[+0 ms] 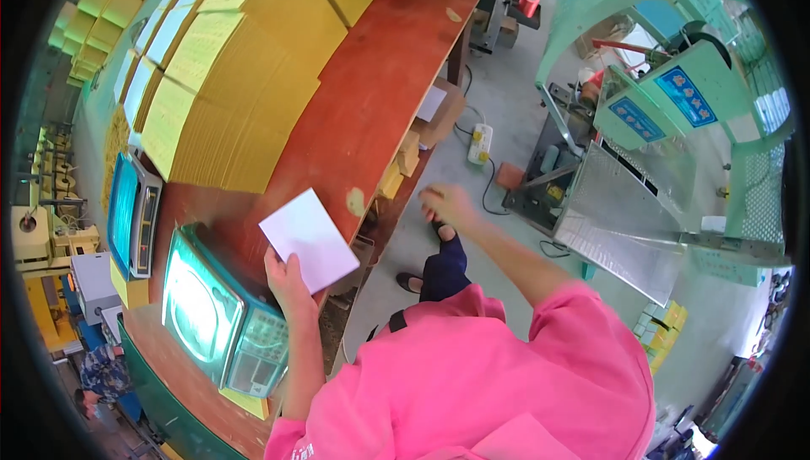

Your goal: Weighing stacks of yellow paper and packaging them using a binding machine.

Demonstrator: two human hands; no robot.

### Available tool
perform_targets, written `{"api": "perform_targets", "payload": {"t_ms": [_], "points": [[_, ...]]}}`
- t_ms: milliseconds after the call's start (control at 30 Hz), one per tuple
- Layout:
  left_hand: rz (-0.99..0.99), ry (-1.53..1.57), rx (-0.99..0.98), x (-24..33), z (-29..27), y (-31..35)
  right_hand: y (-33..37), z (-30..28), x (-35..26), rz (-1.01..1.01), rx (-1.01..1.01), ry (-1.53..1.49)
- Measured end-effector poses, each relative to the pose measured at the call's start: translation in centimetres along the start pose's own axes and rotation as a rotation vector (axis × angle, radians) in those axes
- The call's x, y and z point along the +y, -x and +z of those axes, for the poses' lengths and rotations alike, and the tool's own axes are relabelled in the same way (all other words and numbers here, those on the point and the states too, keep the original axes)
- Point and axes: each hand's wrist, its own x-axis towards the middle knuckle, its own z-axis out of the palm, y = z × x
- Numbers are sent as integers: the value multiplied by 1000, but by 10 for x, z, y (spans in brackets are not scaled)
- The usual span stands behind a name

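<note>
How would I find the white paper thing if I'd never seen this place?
Look at the long reddish-brown table with stacks of yellow cardboard on it. Near its closer end, beside a teal scale, the left hand holds the white sheet by one edge. It is the only plain white, flat thing there.

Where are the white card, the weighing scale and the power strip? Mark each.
white card (309, 239), head view, middle of its face.
weighing scale (201, 306), head view, its glowing pan.
power strip (479, 143), head view, its white body.
</note>
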Motion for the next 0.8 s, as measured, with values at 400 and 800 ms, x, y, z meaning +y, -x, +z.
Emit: {"api": "perform_targets", "payload": {"t_ms": [400,800], "points": [[-30,21,392,6,24,-4,-318,-73,40,-305,543,905],[-61,-86,337,-13,16,-8,-243,350,-98,-457,-526,459]]}}
